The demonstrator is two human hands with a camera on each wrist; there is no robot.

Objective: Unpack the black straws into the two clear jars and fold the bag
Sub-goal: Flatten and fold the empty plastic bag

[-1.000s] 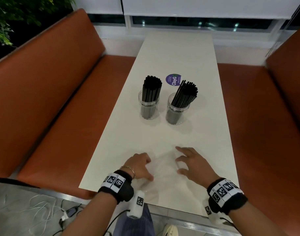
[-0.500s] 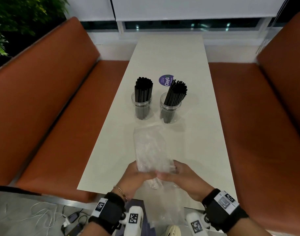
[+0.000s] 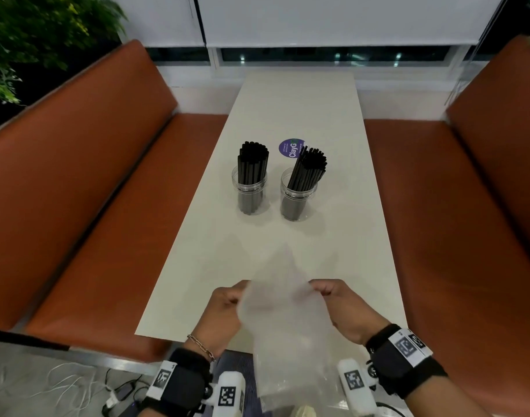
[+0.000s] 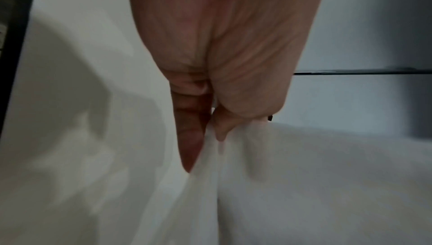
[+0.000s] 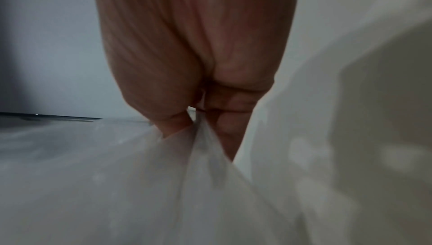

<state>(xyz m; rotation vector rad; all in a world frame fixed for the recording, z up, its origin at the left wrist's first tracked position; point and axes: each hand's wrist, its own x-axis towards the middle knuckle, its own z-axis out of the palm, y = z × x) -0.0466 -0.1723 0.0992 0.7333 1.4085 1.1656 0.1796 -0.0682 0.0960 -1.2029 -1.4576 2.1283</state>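
Two clear jars stand side by side mid-table, the left jar (image 3: 249, 191) and the right jar (image 3: 296, 197), each packed with black straws (image 3: 253, 164). The clear plastic bag (image 3: 283, 314) is held up over the table's near edge, blurred and see-through. My left hand (image 3: 227, 308) pinches the bag's left edge (image 4: 210, 149) between thumb and fingers. My right hand (image 3: 336, 302) pinches its right edge (image 5: 198, 138) the same way. The bag's lower part hangs down past the table edge toward my lap.
The long white table (image 3: 287, 245) runs away from me between two orange benches (image 3: 77, 206), (image 3: 468, 221). A round purple sticker (image 3: 290, 148) lies behind the jars. Cables (image 3: 77, 383) lie on the floor at lower left. A window wall closes the far end.
The bag lay flat under my hands a second ago. Both hands then lifted it and have now moved apart, spreading it between them.
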